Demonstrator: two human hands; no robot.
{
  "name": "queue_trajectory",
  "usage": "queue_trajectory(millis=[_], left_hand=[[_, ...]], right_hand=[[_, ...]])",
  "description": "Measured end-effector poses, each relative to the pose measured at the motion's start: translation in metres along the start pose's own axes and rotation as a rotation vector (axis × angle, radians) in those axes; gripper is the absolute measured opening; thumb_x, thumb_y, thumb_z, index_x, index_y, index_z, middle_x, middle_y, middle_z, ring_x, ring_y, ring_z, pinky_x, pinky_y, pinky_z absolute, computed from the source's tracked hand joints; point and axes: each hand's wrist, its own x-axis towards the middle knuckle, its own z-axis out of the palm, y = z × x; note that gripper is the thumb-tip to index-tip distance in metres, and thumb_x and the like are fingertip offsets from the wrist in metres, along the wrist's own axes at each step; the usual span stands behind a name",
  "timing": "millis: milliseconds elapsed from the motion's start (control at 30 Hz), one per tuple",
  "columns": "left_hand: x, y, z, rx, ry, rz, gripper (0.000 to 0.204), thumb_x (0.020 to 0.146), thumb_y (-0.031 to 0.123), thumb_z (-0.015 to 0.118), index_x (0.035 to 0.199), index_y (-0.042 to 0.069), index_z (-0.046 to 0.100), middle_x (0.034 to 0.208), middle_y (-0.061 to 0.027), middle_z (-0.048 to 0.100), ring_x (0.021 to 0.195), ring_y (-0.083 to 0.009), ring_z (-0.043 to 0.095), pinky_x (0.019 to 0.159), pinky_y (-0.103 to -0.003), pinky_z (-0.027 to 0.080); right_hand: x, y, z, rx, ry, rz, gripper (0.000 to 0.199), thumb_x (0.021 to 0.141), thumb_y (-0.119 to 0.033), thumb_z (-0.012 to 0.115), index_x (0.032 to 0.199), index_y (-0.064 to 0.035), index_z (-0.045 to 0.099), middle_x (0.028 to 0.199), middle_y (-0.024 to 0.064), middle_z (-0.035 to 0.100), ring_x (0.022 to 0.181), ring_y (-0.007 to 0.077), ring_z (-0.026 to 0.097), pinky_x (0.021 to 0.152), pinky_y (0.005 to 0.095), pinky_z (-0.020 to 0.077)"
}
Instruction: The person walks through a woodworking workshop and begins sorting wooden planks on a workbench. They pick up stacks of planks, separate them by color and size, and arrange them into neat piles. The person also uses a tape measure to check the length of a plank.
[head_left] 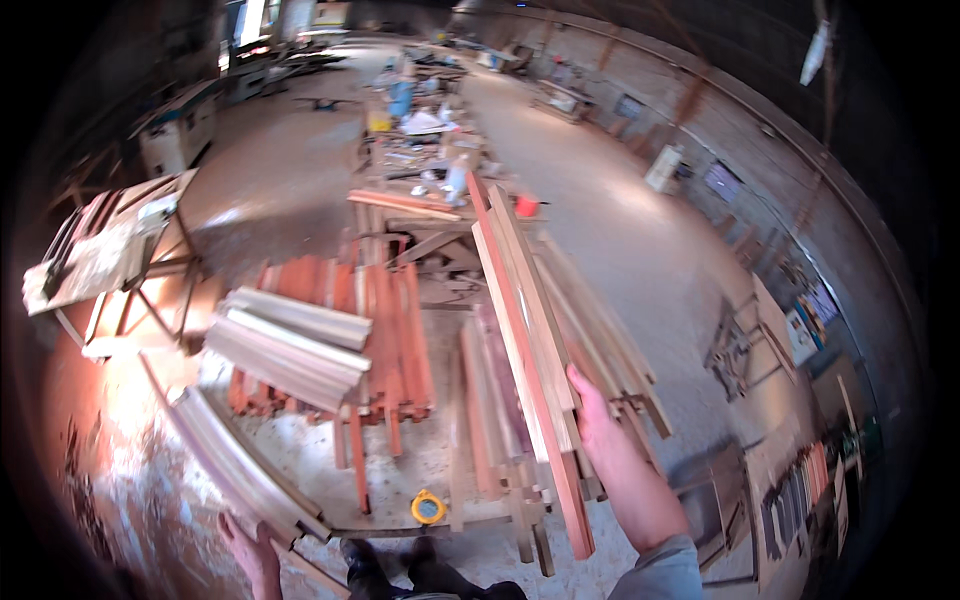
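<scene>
My right hand (597, 415) is closed around a small bundle of long wooden strips (520, 330), some pale and some reddish, held up at a slant. Beneath that bundle more strips lie lengthwise on the work surface. At the lower left my left hand (252, 552) has its fingers apart, beside the near end of some pale grooved wooden strips (240, 450); whether it touches them I cannot tell. A yellow tape measure (428, 507) lies near the front edge. Pale boards (285, 350) rest across a pile of red strips (395, 340).
Farther ahead stands a long cluttered bench (410, 150) with a red container (526, 205). A wooden trestle table (100, 260) carrying boards is on the left. Wood pieces (800, 490) stand at the lower right. My feet (395, 560) are by the front edge.
</scene>
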Motion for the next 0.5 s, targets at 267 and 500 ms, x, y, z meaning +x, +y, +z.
queue_trajectory(millis=[267,500], left_hand=[[0.002,0.104,-0.025,-0.814,-0.465,-0.035,0.068,0.085,0.013,0.07,0.141,0.003,0.034,0.128,-0.0166,0.048,0.112,-0.0305,0.053,0.093,-0.038,0.048],[0.006,0.123,-0.006,-1.237,-0.635,-0.118,0.06,0.096,0.02,0.059,0.141,-0.005,0.028,0.132,-0.0176,0.048,0.117,-0.0214,0.051,0.096,-0.033,0.046]], right_hand=[[0.002,0.137,0.124,-0.361,-0.436,0.186,0.054,0.093,-0.027,0.057,0.14,-0.0058,0.042,0.126,0.0089,0.056,0.11,0.0202,0.057,0.093,0.0379,0.0464],[-0.004,0.262,0.209,-0.876,-0.614,-0.092,0.061,0.08,-0.006,0.068,0.135,-0.0007,0.042,0.109,0.0126,0.061,0.094,0.0201,0.061,0.08,0.0361,0.05]])
